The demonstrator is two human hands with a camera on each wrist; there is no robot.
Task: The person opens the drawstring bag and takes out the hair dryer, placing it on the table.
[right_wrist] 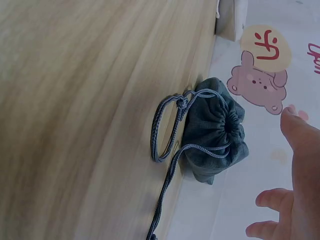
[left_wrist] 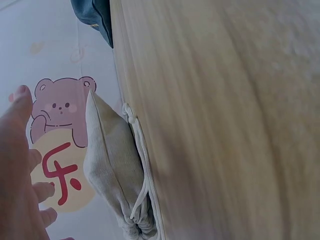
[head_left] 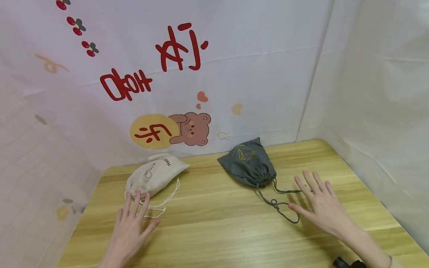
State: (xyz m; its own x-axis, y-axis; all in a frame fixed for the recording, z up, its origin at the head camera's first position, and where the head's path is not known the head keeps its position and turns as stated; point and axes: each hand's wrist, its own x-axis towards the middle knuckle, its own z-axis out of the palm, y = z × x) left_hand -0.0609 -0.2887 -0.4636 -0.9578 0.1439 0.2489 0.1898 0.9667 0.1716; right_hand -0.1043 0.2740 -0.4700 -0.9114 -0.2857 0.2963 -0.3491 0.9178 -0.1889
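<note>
On the left of the table lies a cream drawstring pouch [head_left: 157,176] with a hair-dryer drawing and the word "Hair", its white cords trailing to the right. My left hand [head_left: 129,227] is spread just in front of it, fingertips overlapping the gathered neck in the head view. A dark grey drawstring pouch [head_left: 249,162] with a yellow print lies at the back, right of centre, its neck drawn tight. Its grey cords [head_left: 276,206] stretch toward my right hand [head_left: 323,208], which has fingers spread and holds nothing. In the right wrist view, the thumb and fingers extend beside the grey pouch [right_wrist: 215,130].
The wooden table [head_left: 214,230] backs onto a white cloth [head_left: 268,74] printed with a bear, hearts, cherries and red lettering. White cloth also hangs along both sides. A small black object [head_left: 348,262] shows beneath the right forearm at the near edge.
</note>
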